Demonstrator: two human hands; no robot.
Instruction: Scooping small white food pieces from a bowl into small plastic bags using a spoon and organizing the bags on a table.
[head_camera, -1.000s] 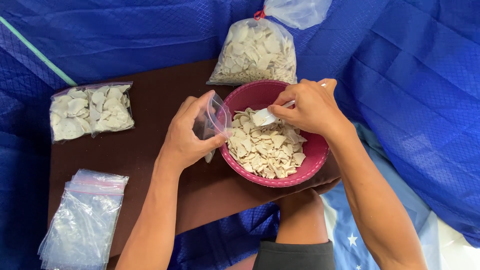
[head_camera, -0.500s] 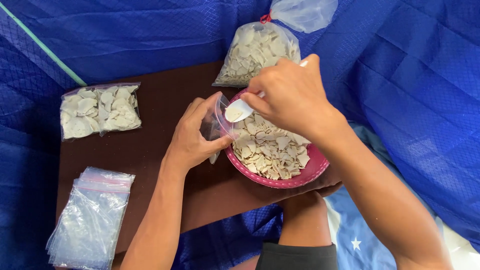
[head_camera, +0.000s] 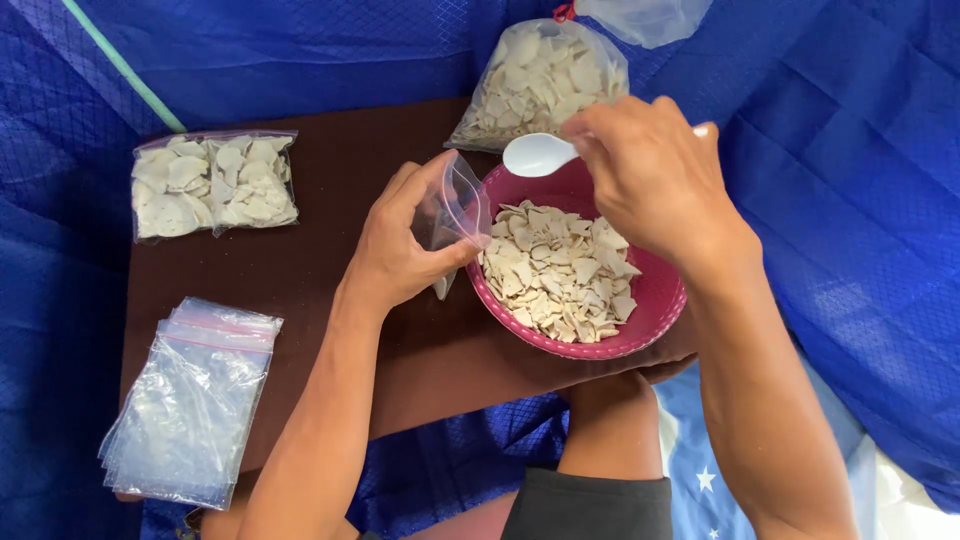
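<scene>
The left hand (head_camera: 395, 250) pinched a small clear bag (head_camera: 455, 210) between thumb and fingers, holding it open just beside the pink bowl (head_camera: 655, 300) of pale chips (head_camera: 560, 270). The right hand (head_camera: 655, 175) gripped a white spoon (head_camera: 540, 155), its scoop sticking out left of the fingers, above the bowl's rim near the bag's mouth.

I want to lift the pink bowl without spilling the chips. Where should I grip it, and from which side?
Grip the pink bowl by its rolled rim at the near-right edge, coming from the right. That stretch is bare. The left hand with its small clear bag crowds the left rim, and the right hand hovers over the far side.
</scene>
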